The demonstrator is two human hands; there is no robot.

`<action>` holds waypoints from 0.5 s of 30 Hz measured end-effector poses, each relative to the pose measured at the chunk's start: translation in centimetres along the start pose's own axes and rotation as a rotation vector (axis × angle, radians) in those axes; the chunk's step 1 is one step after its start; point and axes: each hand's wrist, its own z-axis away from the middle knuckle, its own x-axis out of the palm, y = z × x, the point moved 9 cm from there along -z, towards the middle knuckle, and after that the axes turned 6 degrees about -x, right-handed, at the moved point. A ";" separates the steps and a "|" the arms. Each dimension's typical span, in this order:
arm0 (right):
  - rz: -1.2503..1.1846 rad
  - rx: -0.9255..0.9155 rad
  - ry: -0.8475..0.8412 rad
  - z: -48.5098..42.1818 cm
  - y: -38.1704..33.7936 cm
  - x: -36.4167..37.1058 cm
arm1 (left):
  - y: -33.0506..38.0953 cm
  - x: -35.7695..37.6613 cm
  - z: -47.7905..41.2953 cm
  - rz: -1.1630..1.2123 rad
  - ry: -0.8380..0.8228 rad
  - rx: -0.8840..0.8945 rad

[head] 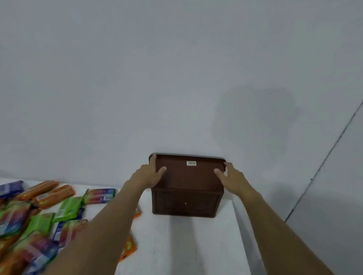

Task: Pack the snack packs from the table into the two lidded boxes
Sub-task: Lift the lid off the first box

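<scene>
Straight ahead in the head view, a brown box (185,203) stands on the far right part of a white desk (179,254), its back close to a plain grey wall (180,73). Its lid (187,177) is on and carries a small white barcode sticker (191,163) near the back edge.

Both bare arms reach forward to the box. The left hand (149,173) grips the lid's left edge: the thumb lies flat on top and the other fingers (153,160) curl over the rim. The right hand (232,178) mirrors it on the right edge, thumb on top and fingers (228,164) wrapped round the side. Whether the lid is lifted off the box at all cannot be told.

The snack packs (22,219), in orange, green and blue wrappers, lie in a loose, overlapping heap over the left part of the desk, reaching the picture's left and bottom edges; a few lie under the left forearm. They are blurred, so no lettering can be read.

A bare strip of desk runs from the front of the box toward the viewer, between the heap and the desk's right edge (242,236), which slants down to the bottom right, just beside the box's right side.
</scene>
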 end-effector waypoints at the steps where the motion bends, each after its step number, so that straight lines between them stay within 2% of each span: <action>1: -0.059 0.013 0.013 0.0 0.5 0.2 | 0.1 0.5 0.0 0.047 -0.001 -0.025; 7: -0.345 0.061 0.056 0.2 0.7 2.0 | 0.3 1.3 0.4 0.281 0.014 -0.122; 15: -0.386 0.123 0.124 2.3 0.9 2.1 | -0.6 0.1 3.3 0.450 -0.015 -0.147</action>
